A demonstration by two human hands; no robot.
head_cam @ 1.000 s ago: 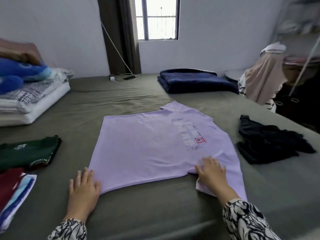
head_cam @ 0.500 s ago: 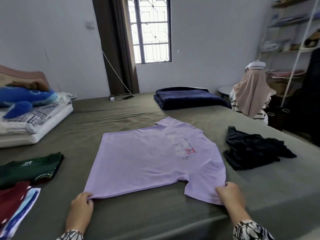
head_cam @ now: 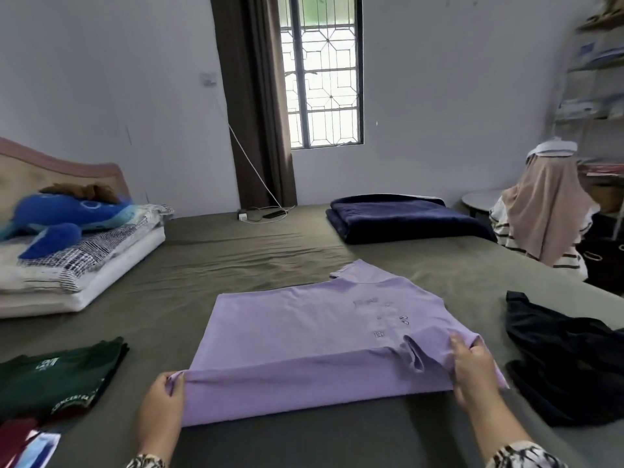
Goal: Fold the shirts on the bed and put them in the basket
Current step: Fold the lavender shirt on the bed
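Both hands (head_cam: 162,400) (head_cam: 472,369) pinch lilac shirt (head_cam: 304,325) edge, lifted off bed (head_cam: 236,258).

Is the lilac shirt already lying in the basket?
No, the lilac shirt lies on the bed, gripped by both hands.

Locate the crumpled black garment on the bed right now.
In the head view the black garment lies crumpled on the bed at the right edge, just beyond the right hand holding the lilac shirt.
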